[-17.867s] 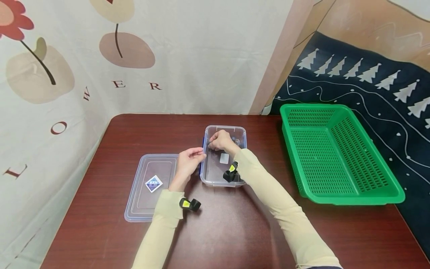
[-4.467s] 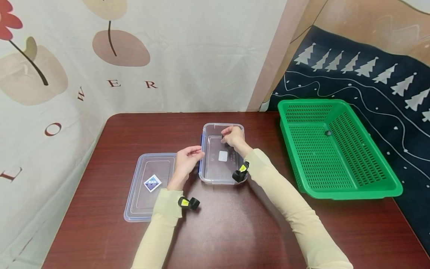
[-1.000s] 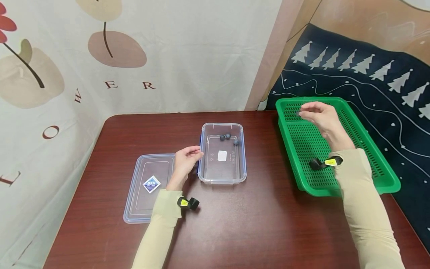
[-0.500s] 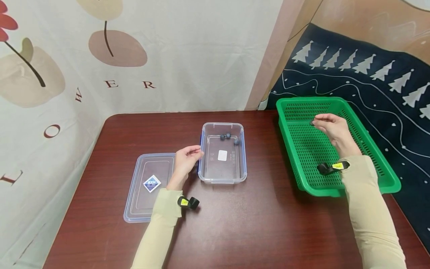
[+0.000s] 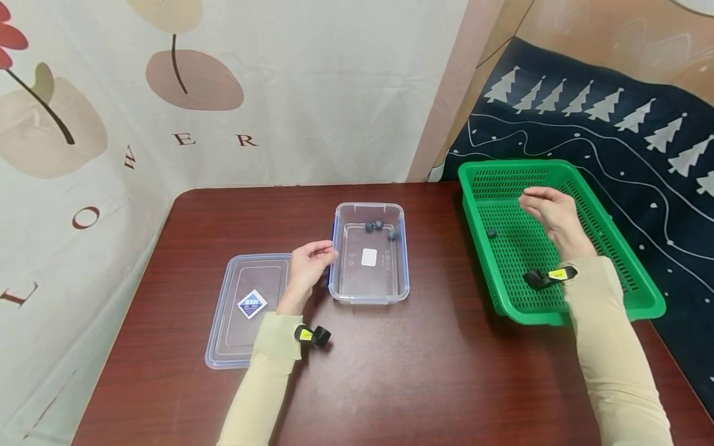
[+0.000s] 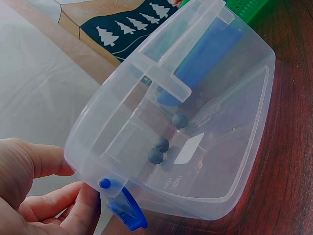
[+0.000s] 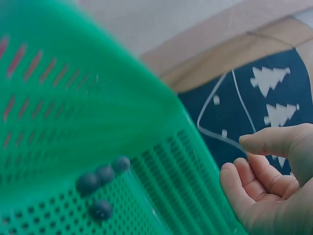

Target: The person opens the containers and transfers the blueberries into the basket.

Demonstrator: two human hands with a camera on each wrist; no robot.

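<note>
My left hand (image 5: pixel 308 267) holds the left rim of the clear plastic box (image 5: pixel 369 297), thumb and fingers by its blue latch (image 6: pixel 128 208). Three blueberries (image 5: pixel 392 235) lie in the box, near its far end. Over the green basket (image 5: pixel 504 306) is my right hand (image 5: pixel 553 217), its fingers loosely bent and nothing between thumb and fingertips. One blueberry (image 5: pixel 491 233) shows at the left of the basket floor in the head view. The right wrist view shows several blueberries (image 7: pixel 101 210) grouped on that floor; my hand hides the others from the head view.
The box's clear lid (image 5: pixel 231 344) with a blue-and-white sticker lies flat at the left, partly under my left forearm. The brown table (image 5: pixel 379 384) meets a pale curtain (image 5: pixel 334 111) behind and a dark tree-printed cloth (image 5: pixel 591 142) beyond the basket.
My right hand has gone from the box to the basket, shifted right and down over it, and let go of a blueberry, which lies at the basket's left. My left hand has stayed at the box.
</note>
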